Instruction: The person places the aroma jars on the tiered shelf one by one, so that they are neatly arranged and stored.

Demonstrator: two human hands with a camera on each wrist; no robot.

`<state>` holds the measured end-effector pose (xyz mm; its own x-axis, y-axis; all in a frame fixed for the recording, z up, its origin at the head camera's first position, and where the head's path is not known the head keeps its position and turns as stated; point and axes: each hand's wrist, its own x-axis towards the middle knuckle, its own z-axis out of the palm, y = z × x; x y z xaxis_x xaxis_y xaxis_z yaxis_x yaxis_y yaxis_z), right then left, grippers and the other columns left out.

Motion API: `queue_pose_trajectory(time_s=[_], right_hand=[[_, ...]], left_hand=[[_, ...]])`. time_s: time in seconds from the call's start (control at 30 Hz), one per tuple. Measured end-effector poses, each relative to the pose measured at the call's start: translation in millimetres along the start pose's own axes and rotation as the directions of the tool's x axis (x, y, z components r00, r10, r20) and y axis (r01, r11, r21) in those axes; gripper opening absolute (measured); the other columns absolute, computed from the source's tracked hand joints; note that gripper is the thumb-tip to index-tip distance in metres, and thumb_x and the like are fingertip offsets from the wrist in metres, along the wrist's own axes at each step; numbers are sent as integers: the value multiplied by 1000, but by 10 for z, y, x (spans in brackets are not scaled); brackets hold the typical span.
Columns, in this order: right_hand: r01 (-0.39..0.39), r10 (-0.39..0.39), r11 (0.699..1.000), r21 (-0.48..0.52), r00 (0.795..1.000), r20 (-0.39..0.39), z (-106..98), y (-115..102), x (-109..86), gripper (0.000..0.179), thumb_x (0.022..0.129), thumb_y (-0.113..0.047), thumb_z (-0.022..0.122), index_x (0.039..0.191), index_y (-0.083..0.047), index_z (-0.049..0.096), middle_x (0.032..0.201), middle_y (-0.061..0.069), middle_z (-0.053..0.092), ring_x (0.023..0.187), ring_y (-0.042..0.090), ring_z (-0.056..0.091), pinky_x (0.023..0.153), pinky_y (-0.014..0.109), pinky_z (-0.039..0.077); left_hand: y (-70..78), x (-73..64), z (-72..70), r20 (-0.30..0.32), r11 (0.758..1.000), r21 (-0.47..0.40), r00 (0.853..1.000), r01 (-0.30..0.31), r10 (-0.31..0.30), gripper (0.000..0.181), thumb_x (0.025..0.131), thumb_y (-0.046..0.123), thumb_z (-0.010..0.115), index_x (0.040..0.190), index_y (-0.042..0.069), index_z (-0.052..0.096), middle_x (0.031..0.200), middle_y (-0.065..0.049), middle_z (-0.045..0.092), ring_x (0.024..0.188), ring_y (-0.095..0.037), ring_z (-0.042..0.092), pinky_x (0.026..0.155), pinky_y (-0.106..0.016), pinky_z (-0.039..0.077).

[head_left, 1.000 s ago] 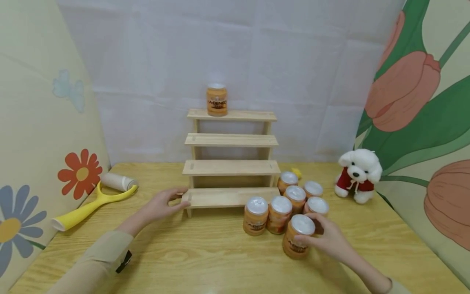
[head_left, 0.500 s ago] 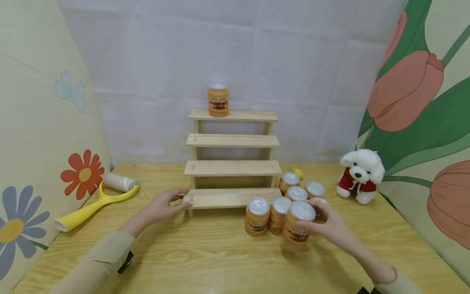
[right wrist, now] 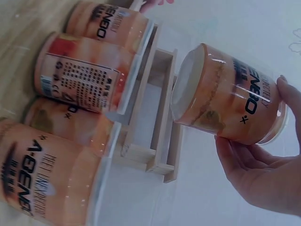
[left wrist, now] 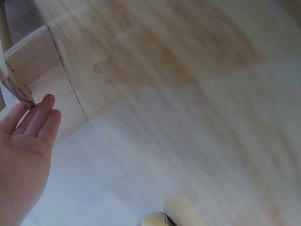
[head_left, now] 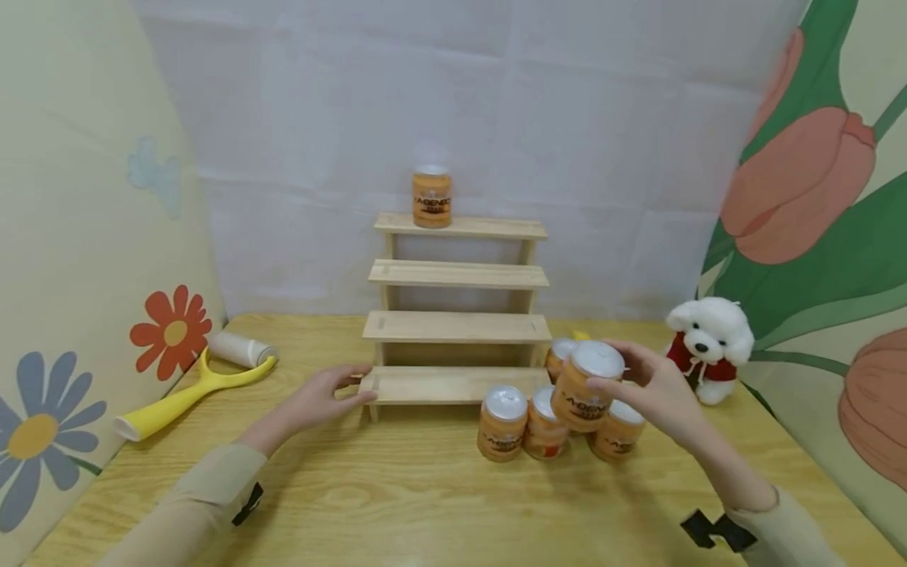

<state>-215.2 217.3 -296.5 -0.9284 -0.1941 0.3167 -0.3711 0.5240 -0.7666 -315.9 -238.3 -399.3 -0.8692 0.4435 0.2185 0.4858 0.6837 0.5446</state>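
Observation:
My right hand [head_left: 666, 398] grips an orange can [head_left: 583, 398] with a silver lid, thumb on the near side and fingers behind. This can hangs slightly tilted above the other cans; its pale bottom shows in the right wrist view, where the held can [right wrist: 230, 94] is apart from the rest. My left hand [head_left: 322, 402] holds the left end of the lowest step of a wooden stepped shelf [head_left: 457, 324]; in the left wrist view its fingers [left wrist: 40, 117] bend at the plank's end. One orange can [head_left: 431, 201] stands on the top step, left of its middle.
Several orange cans, among them a front-left can [head_left: 502, 429], stand at the shelf's lower right, partly hidden by the held can. A white toy dog [head_left: 708, 346] sits at right. A yellow forked handle [head_left: 184, 402] and a pale roll [head_left: 241, 349] lie at left.
My right hand has lifted the can off the table, up and away from me over the other cans. The left hand stays at the shelf's end. The head view has shifted slightly.

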Motion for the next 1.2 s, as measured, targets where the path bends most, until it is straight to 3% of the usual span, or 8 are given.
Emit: queue_pose_trajectory(time_s=[0.17, 0.3, 0.73, 1.2], right_hand=[[-36, 36, 999, 17, 999, 27, -48, -53, 149, 53, 87, -29, 68, 134, -13, 49, 121, 10, 58, 94, 8, 61, 74, 29, 56], [-14, 12, 997, 71, 999, 36, -67, -86, 292, 54, 88, -28, 67, 135, -12, 48, 122, 11, 57, 97, 9, 61, 77, 32, 57], [34, -34, 996, 83, 999, 2, -69, -190, 824, 60, 86, -34, 69, 137, -12, 47, 127, 10, 56, 107, 14, 59, 84, 25, 54], [77, -70, 993, 86, 995, -76, -11, -328, 1390, 61, 83, -34, 72, 134, -8, 50, 126, 14, 58, 114, 22, 56, 97, 35, 49]], left_hand=[[-1, -3, 4, 1, 1000, -1, 1000, -3, 3, 63, 91, 41, 59, 135, -2, 47, 135, -22, 51, 116, -37, 55, 98, -48, 47], [-1, -4, -5, -3, 1000, -3, 1000, -13, 13, 61, 91, 39, 60, 134, -3, 48, 134, -22, 51, 115, -37, 56, 98, -48, 48], [15, -8, -8, -29, 999, 5, 998, -50, 50, 56, 91, 33, 63, 130, -5, 51, 129, -23, 55, 111, -36, 59, 95, -46, 50], [-6, -11, -4, -24, 998, -1, 998, -56, 55, 56, 90, 33, 63, 128, -6, 52, 129, -24, 55, 109, -35, 60, 95, -46, 49]])
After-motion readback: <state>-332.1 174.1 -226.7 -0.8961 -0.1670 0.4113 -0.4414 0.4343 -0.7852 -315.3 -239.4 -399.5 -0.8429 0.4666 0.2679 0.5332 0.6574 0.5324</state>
